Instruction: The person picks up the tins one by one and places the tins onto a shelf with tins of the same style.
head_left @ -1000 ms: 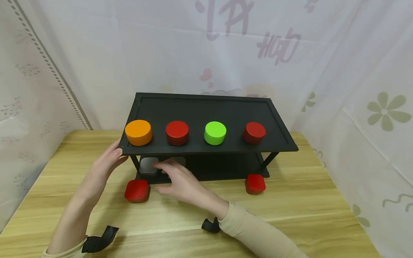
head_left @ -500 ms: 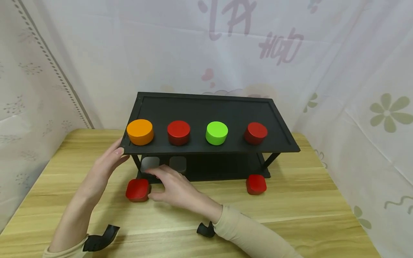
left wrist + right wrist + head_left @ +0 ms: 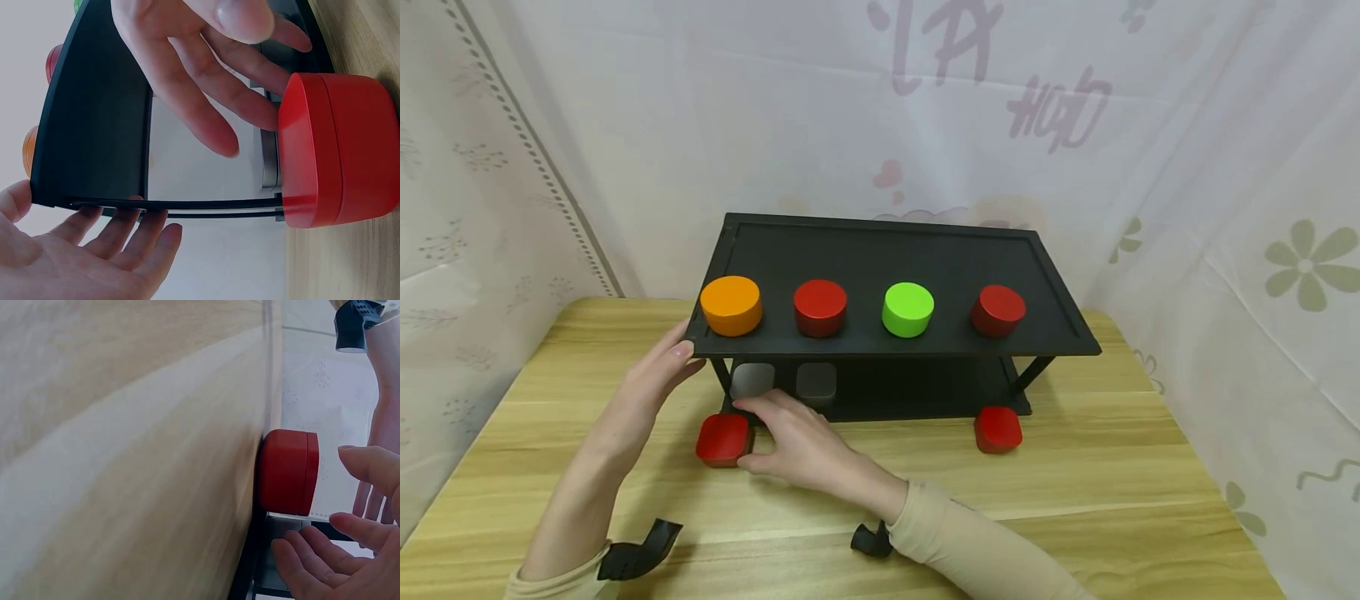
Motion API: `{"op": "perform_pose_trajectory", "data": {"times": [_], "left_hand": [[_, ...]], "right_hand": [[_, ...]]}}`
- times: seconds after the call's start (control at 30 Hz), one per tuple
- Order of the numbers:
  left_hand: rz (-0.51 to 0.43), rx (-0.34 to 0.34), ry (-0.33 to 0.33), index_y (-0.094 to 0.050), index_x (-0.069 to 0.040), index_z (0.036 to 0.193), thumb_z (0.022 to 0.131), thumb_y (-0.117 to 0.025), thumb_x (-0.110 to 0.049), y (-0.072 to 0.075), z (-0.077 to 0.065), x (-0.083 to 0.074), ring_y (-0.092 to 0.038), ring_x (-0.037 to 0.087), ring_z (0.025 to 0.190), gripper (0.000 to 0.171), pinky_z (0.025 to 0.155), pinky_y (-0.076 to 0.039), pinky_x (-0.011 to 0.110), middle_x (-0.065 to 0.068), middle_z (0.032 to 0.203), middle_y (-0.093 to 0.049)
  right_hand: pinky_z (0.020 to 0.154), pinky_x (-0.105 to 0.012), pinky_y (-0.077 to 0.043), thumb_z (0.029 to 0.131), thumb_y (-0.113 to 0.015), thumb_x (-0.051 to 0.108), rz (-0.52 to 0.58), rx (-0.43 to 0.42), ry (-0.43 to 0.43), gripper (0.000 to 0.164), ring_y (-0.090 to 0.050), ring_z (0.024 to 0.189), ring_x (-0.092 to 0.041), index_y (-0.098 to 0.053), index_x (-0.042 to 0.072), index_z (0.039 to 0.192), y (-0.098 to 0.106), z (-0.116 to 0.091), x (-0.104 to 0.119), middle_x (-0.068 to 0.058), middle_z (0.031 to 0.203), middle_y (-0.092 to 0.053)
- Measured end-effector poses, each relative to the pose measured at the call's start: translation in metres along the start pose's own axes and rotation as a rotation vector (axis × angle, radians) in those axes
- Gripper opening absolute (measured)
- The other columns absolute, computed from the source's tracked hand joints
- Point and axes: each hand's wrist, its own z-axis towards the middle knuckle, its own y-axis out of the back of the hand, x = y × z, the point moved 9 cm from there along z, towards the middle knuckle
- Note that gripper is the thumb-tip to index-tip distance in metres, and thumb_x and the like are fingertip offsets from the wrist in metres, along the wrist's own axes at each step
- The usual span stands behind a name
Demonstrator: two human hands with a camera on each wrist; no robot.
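Observation:
A black two-tier shelf [image 3: 880, 258] stands on the wooden table. My left hand [image 3: 647, 383] holds its upper tier at the left front corner, thumb on the edge and fingers along the side. In front of the lower left corner sits a red rounded-square tin [image 3: 723, 440] with a lid seam. My right hand [image 3: 797, 442] hovers just right of this tin, thumb and fingers spread and bent loosely, nothing between them. In the right wrist view, a gap shows between the thumb and the red tin [image 3: 289, 472]. Behind that hand, a silver tin [image 3: 752, 380] and a dark grey tin [image 3: 816, 381] stand on the lower tier.
On the upper tier stand, left to right, an orange round tin [image 3: 731, 306], a red round tin [image 3: 820, 308], a bright green one [image 3: 907, 309] and a darker red one [image 3: 997, 311]. Another red rounded-square tin [image 3: 997, 429] sits at the shelf's right front. A patterned cloth [image 3: 850, 100] hangs behind.
My right hand has moved left and toward me, from in front of the grey tin to beside the left red tin. The left hand keeps its place on the shelf.

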Motion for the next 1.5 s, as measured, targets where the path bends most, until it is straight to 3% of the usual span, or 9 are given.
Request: {"op": "perform_pose_trajectory", "data": {"times": [0.8, 1.5], "left_hand": [[0.026, -0.004, 0.03, -0.029, -0.03, 0.148, 0.104, -0.027, -0.031, -0.001, 0.001, 0.002, -0.032, 0.001, 0.133, 0.044, 0.097, -0.034, 0.008, -0.005, 0.156, -0.026], [0.014, -0.011, 0.009, -0.029, -0.027, 0.148, 0.104, -0.028, -0.029, 0.001, 0.0, 0.001, -0.032, 0.001, 0.134, 0.045, 0.098, -0.035, 0.008, -0.004, 0.156, -0.026]], "right_hand": [[0.08, -0.015, -0.048, 0.079, -0.073, 0.04, -0.023, 0.034, -0.021, 0.062, -0.056, 0.099, -0.001, -0.049, 0.026, 0.134, -0.013, 0.006, 0.005, 0.01, 0.12, -0.057], [0.071, -0.011, -0.046, 0.08, -0.073, 0.037, -0.038, 0.032, -0.026, 0.058, -0.056, 0.092, 0.0, -0.05, 0.026, 0.131, -0.022, 0.011, 0.008, 0.01, 0.118, -0.059]]}}
